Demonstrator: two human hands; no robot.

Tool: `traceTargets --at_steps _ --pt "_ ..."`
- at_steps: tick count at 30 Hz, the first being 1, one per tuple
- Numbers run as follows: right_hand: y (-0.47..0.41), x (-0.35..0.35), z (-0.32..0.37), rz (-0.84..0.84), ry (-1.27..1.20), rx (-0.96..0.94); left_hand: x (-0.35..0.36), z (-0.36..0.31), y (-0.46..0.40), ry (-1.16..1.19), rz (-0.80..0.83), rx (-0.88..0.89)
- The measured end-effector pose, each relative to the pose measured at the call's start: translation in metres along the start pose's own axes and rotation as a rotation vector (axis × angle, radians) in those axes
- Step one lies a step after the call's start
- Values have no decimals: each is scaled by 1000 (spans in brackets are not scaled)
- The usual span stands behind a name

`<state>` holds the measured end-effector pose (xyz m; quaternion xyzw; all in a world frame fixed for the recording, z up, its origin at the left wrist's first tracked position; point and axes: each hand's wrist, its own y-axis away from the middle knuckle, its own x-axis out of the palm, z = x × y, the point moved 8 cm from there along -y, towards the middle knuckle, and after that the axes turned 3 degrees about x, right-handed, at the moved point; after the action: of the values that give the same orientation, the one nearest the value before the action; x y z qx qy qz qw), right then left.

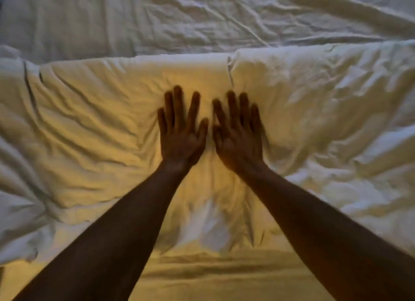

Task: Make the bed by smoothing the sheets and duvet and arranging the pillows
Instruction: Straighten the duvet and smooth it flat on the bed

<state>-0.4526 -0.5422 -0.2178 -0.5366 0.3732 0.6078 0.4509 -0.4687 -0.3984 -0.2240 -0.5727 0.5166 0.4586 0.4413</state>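
Head view, both arms reaching forward over the bed. Left hand (180, 132) and right hand (239, 134) lie palm-down on the duvet (101, 125), side by side, thumbs near each other but apart. Fingers (177, 103) of both hands straight and spread, released, pressing flat on the cloth, grasping nothing.

Edges: the duvet's far edge runs across just beyond the fingertips as a thick folded ridge. Past that ridge lies the sheet (202, 20), bare and heavily creased. The duvet spreads wide to the left and right of the fingers.

Duvet: white, puffy, rumpled; deep folds left of the fingers, smaller crumples to the right, creases fanning out below the wrists. Flatter cloth nearest the person.
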Motion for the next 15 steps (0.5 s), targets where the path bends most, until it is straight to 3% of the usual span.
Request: traceTargets --at_steps 4,9,15 --pt "-75 23 -21 -41 -29 82 23 -10 -70 -78 -40 -31" --pt "-88 78 -29 -15 -14 98 67 1 -84 -125 -12 -58" --pt "-91 65 -26 -47 -23 102 62 -1 -88 -109 -33 -49"
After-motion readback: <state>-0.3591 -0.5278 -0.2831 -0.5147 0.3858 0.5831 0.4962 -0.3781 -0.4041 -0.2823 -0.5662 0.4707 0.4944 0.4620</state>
